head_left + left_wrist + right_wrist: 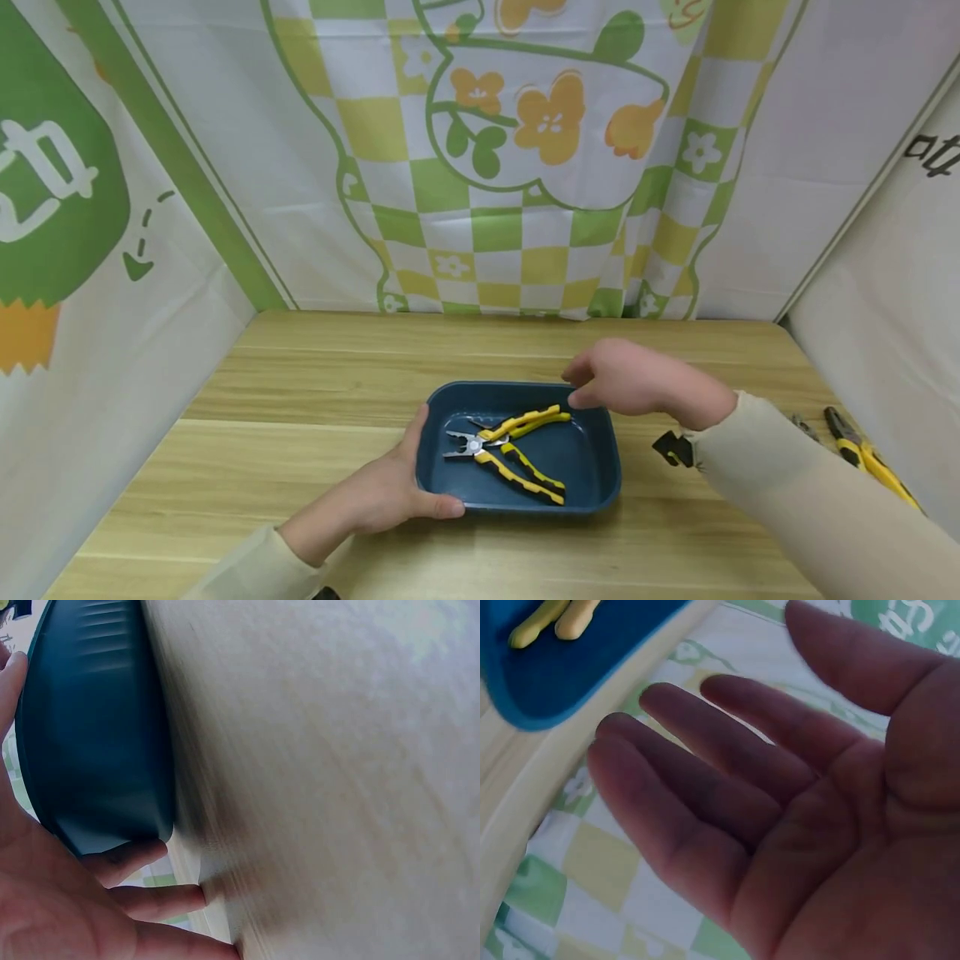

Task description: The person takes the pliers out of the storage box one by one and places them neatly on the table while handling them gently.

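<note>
A dark blue plastic tray (517, 507) stands on the wooden table with two pairs of pliers in it. The upper pair, combination pliers (474, 447), has yellow-and-black handles and spread jaws pointing left. A second pair of pliers (536, 473) lies partly hidden beneath. My left hand (386, 492) spans the tray's left end, thumb at the near rim; in the left wrist view its straight fingers (161, 901) reach down to the table. Over the tray's far right corner hovers my right hand (626, 379), fingers loosely bent and holding nothing, as the right wrist view shows.
To the right, partly behind the right sleeve (810, 500), lie more yellow-and-black pliers (862, 454) and a grey metal tool tip (806, 427). A checkered, flowered curtain (517, 250) hangs behind the table (330, 358), with white printed cloth on both sides.
</note>
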`<state>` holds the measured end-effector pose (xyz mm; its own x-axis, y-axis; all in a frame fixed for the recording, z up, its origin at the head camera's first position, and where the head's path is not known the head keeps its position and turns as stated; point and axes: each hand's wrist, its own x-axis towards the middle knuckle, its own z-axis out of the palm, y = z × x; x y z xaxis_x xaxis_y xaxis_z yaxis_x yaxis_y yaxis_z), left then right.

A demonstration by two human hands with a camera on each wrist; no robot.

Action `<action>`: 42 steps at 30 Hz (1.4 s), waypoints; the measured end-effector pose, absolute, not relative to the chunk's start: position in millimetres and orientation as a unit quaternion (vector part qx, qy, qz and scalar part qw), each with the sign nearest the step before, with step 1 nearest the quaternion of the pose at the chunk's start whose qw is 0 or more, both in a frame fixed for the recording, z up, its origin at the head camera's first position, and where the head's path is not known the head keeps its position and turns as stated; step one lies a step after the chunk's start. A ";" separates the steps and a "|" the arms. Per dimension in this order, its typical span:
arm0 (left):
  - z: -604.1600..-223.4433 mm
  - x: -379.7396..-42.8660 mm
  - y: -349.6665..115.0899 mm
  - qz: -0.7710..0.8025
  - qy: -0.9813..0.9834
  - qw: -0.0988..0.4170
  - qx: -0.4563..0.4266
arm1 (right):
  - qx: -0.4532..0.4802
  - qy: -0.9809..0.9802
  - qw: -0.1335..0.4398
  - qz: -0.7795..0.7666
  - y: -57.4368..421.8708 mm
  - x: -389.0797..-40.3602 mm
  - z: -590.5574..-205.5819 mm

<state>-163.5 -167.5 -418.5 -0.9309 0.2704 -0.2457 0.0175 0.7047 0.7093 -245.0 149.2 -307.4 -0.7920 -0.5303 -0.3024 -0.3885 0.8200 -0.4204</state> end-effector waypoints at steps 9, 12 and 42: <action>-418.7 -164.1 -167.0 0.373 0.909 0.171 0.077 | -0.295 0.922 0.238 -0.076 120.1 -258.8 -326.2; -418.9 -164.4 -166.9 0.371 0.909 0.174 0.074 | -0.301 0.920 0.242 -0.062 113.6 -262.3 -334.4; -422.3 -166.6 -167.5 0.382 0.904 0.183 0.067 | -0.362 0.913 0.135 0.131 69.1 -261.9 -374.1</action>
<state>-166.6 -167.5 -422.3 -0.9242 0.2608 -0.2790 -0.0183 0.6994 0.7145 -261.9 69.1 -374.1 -0.7007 -0.6259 -0.3425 -0.6971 0.7029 0.1416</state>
